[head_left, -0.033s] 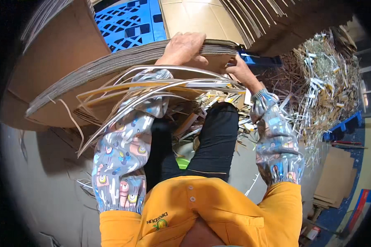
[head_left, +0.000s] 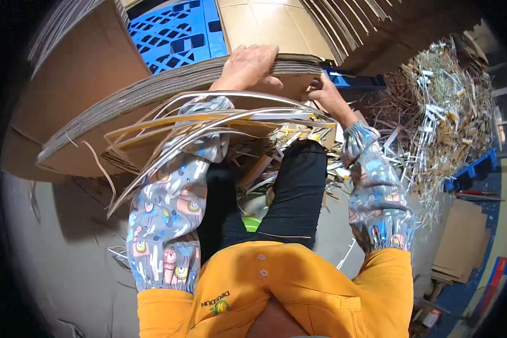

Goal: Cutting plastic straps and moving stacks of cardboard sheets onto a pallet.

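A thick stack of brown cardboard sheets (head_left: 124, 101) stands on edge in front of me, bowed in a long curve. My left hand (head_left: 249, 67) is closed over its upper edge, the fingers going behind and the thumb on the near face. At the stack's right end is my right hand (head_left: 325, 94), its fingers curled in against the cardboard; what they pinch, if anything, is hidden. Long thin cardboard trim strips (head_left: 208, 117), white, yellow and brown, arch across my left forearm and reach toward my right wrist.
Behind the stack lies a blue plastic pallet (head_left: 180, 34). More cardboard stacks stand at the upper left (head_left: 84, 67) and upper right (head_left: 349, 25). A large heap of paper scraps (head_left: 434, 112) lies to the right, near flat cardboard pieces (head_left: 461, 242) on the floor.
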A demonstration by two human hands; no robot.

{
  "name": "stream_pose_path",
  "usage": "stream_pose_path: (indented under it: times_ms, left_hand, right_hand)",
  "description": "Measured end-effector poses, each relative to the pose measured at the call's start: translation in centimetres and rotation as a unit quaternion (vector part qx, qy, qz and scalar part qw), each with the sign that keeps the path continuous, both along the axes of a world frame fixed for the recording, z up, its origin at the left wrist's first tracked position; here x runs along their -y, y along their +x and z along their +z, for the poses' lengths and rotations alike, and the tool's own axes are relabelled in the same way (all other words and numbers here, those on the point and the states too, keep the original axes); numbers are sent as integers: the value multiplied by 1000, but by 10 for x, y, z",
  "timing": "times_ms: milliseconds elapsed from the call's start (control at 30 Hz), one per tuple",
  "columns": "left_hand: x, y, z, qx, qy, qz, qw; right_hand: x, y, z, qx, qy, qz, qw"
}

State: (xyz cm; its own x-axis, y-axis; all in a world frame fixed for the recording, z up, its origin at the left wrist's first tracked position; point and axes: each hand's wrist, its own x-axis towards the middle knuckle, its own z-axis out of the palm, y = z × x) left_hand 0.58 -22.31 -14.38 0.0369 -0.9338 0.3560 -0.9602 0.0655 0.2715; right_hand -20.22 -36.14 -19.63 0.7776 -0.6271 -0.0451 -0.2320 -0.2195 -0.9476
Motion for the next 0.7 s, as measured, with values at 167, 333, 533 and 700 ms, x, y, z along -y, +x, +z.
stream_pose_path:
  times_ms: [167,333,533,700]
  left_hand:
    - [1,6,0,16,35,0,999]
    - [-3,9,3,1,36,24,999]
    - [5,4,6,-5,71,36,997]
    - [-1,5,8,5,86,60,994]
  right_hand:
    - [0,0,-19,54,102,-23,993]
    - [-16,7,-38,29,-39,-50,998]
    - [-4,2,-62,72,-70,-64,993]
    - [-7,5,-62,43,-90,-57,993]
